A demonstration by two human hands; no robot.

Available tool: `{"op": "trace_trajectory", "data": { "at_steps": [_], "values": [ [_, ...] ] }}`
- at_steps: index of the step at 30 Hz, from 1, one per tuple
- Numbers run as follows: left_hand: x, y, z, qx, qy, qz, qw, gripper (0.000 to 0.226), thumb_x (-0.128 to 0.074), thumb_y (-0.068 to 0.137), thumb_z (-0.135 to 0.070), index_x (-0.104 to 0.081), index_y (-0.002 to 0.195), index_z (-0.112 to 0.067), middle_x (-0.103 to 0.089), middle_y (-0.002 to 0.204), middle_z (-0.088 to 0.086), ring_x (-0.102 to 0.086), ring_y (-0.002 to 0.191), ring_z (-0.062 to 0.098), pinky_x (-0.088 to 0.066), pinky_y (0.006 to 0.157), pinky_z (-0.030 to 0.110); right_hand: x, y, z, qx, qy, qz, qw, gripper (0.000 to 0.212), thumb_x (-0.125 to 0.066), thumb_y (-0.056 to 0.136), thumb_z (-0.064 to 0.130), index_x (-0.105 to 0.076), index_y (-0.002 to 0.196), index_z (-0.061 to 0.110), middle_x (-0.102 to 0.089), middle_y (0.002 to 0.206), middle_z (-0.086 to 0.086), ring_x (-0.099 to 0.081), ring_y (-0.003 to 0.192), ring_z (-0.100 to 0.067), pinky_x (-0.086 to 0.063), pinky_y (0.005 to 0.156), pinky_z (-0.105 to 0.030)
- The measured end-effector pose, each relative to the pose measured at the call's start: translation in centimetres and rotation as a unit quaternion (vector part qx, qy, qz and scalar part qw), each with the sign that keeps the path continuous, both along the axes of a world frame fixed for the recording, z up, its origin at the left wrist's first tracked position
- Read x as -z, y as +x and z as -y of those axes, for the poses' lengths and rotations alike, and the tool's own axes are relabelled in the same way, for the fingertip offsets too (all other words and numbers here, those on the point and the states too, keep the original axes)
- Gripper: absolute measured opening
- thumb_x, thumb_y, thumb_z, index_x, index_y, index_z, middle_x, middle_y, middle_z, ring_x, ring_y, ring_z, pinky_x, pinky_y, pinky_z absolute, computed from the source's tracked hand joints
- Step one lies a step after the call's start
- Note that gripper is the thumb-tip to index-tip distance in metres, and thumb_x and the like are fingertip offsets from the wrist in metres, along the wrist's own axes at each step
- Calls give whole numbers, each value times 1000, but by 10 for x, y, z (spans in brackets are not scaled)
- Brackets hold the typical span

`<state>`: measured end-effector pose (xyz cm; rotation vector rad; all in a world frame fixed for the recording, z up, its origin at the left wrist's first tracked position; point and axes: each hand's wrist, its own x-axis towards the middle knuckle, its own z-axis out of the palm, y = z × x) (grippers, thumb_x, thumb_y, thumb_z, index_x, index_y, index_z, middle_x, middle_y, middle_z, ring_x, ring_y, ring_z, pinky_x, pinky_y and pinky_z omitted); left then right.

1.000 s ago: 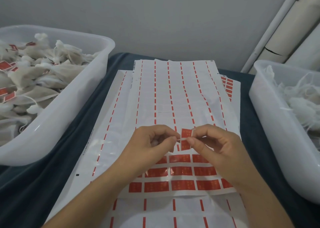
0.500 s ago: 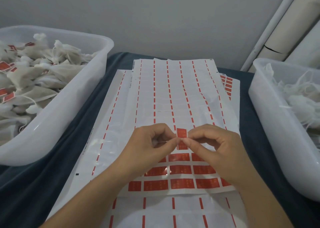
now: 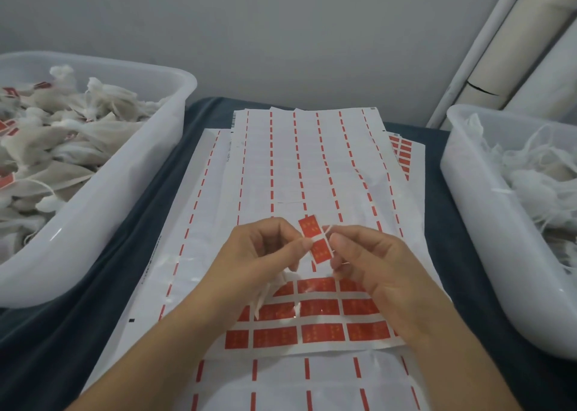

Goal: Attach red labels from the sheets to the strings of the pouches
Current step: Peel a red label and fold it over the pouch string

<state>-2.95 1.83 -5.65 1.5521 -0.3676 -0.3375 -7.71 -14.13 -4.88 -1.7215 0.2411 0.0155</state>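
A red label (image 3: 314, 238) stands unfolded between my two hands, above the label sheet (image 3: 312, 173). My left hand (image 3: 265, 254) pinches its left edge at the middle, where a white string crosses it. My right hand (image 3: 371, 260) pinches the string (image 3: 328, 230) at the label's right side. A white pouch (image 3: 265, 295) hangs under my left hand, mostly hidden by it. Rows of unused red labels (image 3: 318, 309) lie on the sheet below my hands.
A white tub (image 3: 93, 223) at the left holds several pouches, some with red labels. A second white tub (image 3: 487, 223) at the right holds white pouches with loose strings. More sheets lie stacked on the dark cloth (image 3: 125, 254). Pale tubes (image 3: 512, 67) lean at the back right.
The label was folded shut between my fingertips half a second ago; now it stands open and taller, tilted slightly left. My hands have moved a little apart, and the pouch shows under my left hand.
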Motion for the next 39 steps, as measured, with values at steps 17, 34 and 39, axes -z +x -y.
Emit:
{"op": "trace_trajectory", "data": {
  "at_steps": [17, 34, 39],
  "values": [
    [9, 0, 3, -17, 36, 61, 997, 27, -58, 57, -56, -63, 57, -30, -60, 56, -13, -56, 58, 0, -44, 56, 6, 5, 1, -7, 51, -24, 108, 993, 25, -64, 61, 39, -64, 83, 26, -70, 78, 19, -66, 78, 3, -44, 60, 0],
    [16, -12, 12, -172, 135, 365, 905, 46, -62, 75, -59, -38, 111, -44, -39, 88, -24, -45, 73, 0, -39, 56, -4, 6, 0, -8, 74, -27, 79, 994, 43, -65, 59, 42, -50, 98, 33, -68, 73, 28, -61, 73, 16, -40, 55, 1],
    [23, -10, 10, -165, 193, 469, 846, 30, -58, 82, -41, -67, 103, -20, -47, 95, -4, -45, 78, 7, -40, 61, 1, 6, -1, -7, 47, -80, 124, 988, 40, -66, 61, 39, -50, 97, 33, -69, 74, 27, -64, 77, 11, -39, 61, 5]
  ]
}}
